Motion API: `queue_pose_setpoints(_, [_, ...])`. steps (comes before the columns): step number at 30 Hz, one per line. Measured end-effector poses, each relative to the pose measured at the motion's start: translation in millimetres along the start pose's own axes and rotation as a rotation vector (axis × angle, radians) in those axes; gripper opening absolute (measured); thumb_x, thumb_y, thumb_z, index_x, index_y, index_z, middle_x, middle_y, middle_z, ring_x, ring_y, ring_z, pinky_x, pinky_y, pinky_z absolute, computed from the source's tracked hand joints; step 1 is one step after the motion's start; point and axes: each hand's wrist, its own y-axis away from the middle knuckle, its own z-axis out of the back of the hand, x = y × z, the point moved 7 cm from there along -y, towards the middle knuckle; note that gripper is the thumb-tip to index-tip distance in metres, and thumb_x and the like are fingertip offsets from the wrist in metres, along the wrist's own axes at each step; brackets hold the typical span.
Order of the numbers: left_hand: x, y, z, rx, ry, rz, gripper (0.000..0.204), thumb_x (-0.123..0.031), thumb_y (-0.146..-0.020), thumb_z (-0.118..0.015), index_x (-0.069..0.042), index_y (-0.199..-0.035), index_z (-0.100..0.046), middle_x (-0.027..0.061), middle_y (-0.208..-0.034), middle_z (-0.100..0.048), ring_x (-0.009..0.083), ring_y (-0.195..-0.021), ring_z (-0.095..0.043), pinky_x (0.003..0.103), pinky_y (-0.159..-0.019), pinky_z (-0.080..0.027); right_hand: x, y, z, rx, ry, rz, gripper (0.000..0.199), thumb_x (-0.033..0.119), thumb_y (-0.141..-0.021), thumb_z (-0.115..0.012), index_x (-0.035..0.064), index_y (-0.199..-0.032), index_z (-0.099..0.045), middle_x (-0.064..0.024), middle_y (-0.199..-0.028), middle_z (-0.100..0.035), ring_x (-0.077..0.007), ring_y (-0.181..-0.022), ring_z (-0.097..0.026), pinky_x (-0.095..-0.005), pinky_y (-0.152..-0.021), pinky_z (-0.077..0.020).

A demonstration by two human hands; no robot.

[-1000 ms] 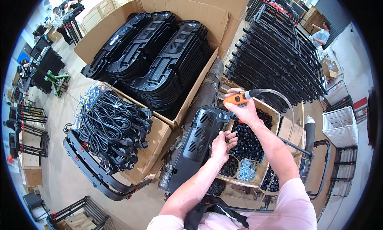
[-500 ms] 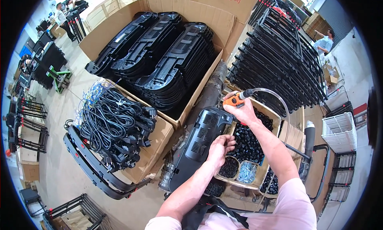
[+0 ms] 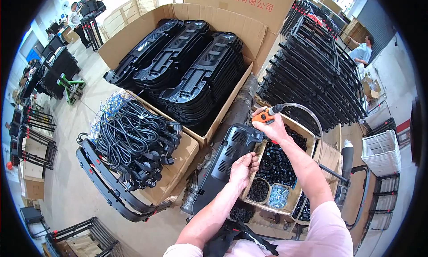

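Observation:
My right hand [image 3: 277,129] grips an orange power screwdriver [image 3: 264,116], a clear hose curving away from its back end. The tool is over the upper end of a long black plastic housing [image 3: 228,152] with rows of vent slots. My left hand [image 3: 242,169] is at the housing's right edge, thumb and fingertips pinched together. Whatever lies between those fingertips is too small to make out. Right of the housing, a cardboard bin [image 3: 311,143] holds many small black parts [image 3: 276,161]. Dark screws [image 3: 258,190] and silver screws [image 3: 278,196] fill two small tubs at its near end.
A large carton [image 3: 243,21] of stacked black plastic shells [image 3: 196,74] stands beyond. Bundled black cables [image 3: 129,136] lie on a box to the left, beside curved black rails [image 3: 111,190]. Black metal frames [image 3: 312,70] are stacked at far right, near a white basket [image 3: 381,152].
My left hand has moved slightly left, from the bin's edge toward the housing, its fingertips drawn closer together. The right hand keeps the screwdriver near the housing's upper end. The whole view has shifted slightly.

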Motion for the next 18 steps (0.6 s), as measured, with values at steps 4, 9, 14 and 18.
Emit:
queue_pose_setpoints(4, [-1.0, -6.2, -1.9, -0.023, 0.037, 0.027, 0.026, -0.03, -0.108, -0.064, -0.006, -0.116, -0.071, 0.0036, -0.092, -0.072, 0.0128, -0.074, -0.068, 0.024, -0.06, -0.058, -15.6, -1.2, 3.0, -0.031, -0.02, -0.081, 0.034, 0.013, -0.079, -0.083, 0.0058, -0.111, -0.073, -0.0051, -0.105, -0.076, -0.0152, -0.099, -0.072, -0.0335, -0.096, -0.0562])
queue_pose_setpoints(9, [-15.2, -17.0, 2.3, -0.103, 0.088, 0.044, 0.023, -0.032, -0.108, -0.064, -0.009, -0.107, -0.07, 0.0007, -0.086, -0.07, 0.0135, -0.068, -0.063, 0.025, -0.057, -0.054, 1.7, 9.4, 1.2, -0.073, -0.084, -0.054, 0.049, 0.006, -0.082, -0.083, 0.0028, -0.127, -0.066, -0.008, -0.113, -0.074, -0.0169, -0.106, -0.071, -0.034, -0.099, -0.0574])
queue_pose_setpoints(14, [-34.8, -32.2, 5.2, -0.09, 0.298, -0.027, 0.024, -0.032, -0.11, -0.059, -0.01, -0.107, -0.068, -0.0001, -0.087, -0.067, 0.0134, -0.073, -0.063, 0.025, -0.062, -0.054, 40.0, 45.6, -6.4, 0.043, -0.339, -0.04, 0.052, 0.006, -0.086, -0.083, 0.0029, -0.133, -0.06, -0.0147, -0.122, -0.074, -0.0218, -0.116, -0.07, -0.0392, -0.105, -0.0559])
queue_pose_setpoints(18, [-38.8, -46.9, 7.5, -0.067, 0.454, -0.008, 0.022, -0.03, -0.11, -0.059, -0.009, -0.111, -0.065, 0.0012, -0.09, -0.067, 0.0138, -0.076, -0.063, 0.025, -0.064, -0.054, 48.4, 57.3, -10.9, 0.093, -0.373, -0.042, 0.055, 0.009, -0.087, -0.084, 0.0031, -0.135, -0.059, -0.0138, -0.124, -0.073, -0.02, -0.118, -0.069, -0.0379, -0.107, -0.0547])
